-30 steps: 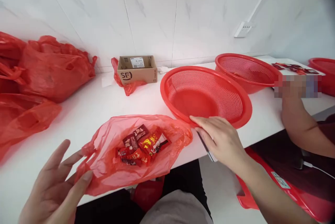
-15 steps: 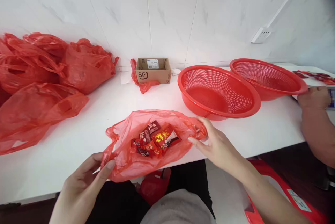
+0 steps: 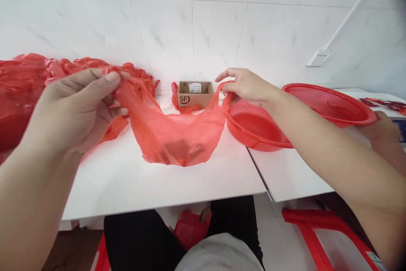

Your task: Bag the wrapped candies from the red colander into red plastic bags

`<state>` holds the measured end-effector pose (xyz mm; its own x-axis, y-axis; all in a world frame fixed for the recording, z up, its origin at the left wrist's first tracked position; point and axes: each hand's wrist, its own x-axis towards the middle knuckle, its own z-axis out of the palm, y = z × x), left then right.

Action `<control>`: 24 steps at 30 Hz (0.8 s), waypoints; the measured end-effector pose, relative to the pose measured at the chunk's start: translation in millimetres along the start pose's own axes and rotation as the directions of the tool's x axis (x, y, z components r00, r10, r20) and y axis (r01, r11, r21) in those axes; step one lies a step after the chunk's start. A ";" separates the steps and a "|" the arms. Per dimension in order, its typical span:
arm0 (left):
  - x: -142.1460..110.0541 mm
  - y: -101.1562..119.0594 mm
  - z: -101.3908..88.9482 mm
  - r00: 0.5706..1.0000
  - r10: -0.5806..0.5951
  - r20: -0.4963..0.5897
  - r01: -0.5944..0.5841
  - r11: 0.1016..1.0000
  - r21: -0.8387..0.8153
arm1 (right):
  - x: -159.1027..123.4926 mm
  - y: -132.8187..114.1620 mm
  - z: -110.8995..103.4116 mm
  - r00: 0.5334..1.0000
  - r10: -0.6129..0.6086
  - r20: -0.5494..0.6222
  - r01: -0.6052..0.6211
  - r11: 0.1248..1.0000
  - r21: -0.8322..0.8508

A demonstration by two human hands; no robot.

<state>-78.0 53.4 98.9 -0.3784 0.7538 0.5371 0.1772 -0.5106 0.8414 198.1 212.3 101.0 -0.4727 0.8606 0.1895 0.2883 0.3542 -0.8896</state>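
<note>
A thin red plastic bag point(image 3: 177, 129) hangs above the white table, stretched between my two hands. My left hand point(image 3: 78, 104) is closed on its left handle, thumb pressed against the fingers. At the other side my right hand point(image 3: 242, 87) grips the right handle, with the index finger partly extended. Dark shapes show through the bag's bottom; the small packets inside are hidden by the plastic. Behind the bag stands a small cardboard box point(image 3: 195, 93) with a red bag beside and in front of it.
Several filled red bags point(image 3: 25, 93) are heaped at the left. Two red mesh baskets stand on the right, a nearer basket point(image 3: 253, 135) and a farther basket point(image 3: 330, 102). Another person's hand point(image 3: 382, 129) is by the farther one. A red stool point(image 3: 317, 220) is below the table.
Both hands have lifted the bag by its handles, up off the table. Its opening, which showed small red packets, now faces away from view. The view has tilted up slightly.
</note>
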 end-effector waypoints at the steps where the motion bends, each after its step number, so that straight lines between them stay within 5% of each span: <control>1: -4.9 -3.8 -3.4 1.000 -0.002 -0.014 0.002 1.000 -0.015 | 1.9 3.7 1.7 0.999 0.003 -0.033 -0.003 1.000 -0.009; 4: -18.1 -17.2 -19.9 0.986 -0.125 -0.108 0.128 0.992 0.018 | 2.4 10.7 4.3 1.000 0.030 -0.004 -0.030 0.995 -0.097; 7: -27.4 -24.7 -31.4 0.949 -0.307 -0.076 0.314 0.942 0.116 | 3.5 7.0 7.1 0.997 -0.014 0.070 0.024 0.990 -0.140; 10: -37.1 -26.5 -31.3 0.958 -0.287 -0.028 0.287 0.938 0.197 | 1.7 0.0 16.4 0.994 -0.109 -0.022 0.107 0.992 -0.072; 15: -50.5 -31.3 -24.8 0.902 -0.368 0.226 0.272 0.891 0.364 | -25.8 -4.8 36.6 0.989 -0.027 0.143 0.036 0.998 -0.058; 21: -30.0 -25.8 -21.5 0.901 -0.290 0.321 0.272 0.957 0.101 | -27.1 -24.3 25.3 0.994 -0.103 -0.033 0.101 0.994 -0.042; 24: -29.1 -30.0 -13.1 0.887 -0.258 0.383 0.261 0.964 0.045 | -20.8 -19.8 31.8 0.998 -0.049 0.027 0.050 0.997 -0.065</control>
<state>-84.2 41.3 57.2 -0.0337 0.9589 0.2818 0.1130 -0.2765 0.9543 175.7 175.8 101.4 -0.5085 0.8321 0.2215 0.3173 0.4202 -0.8502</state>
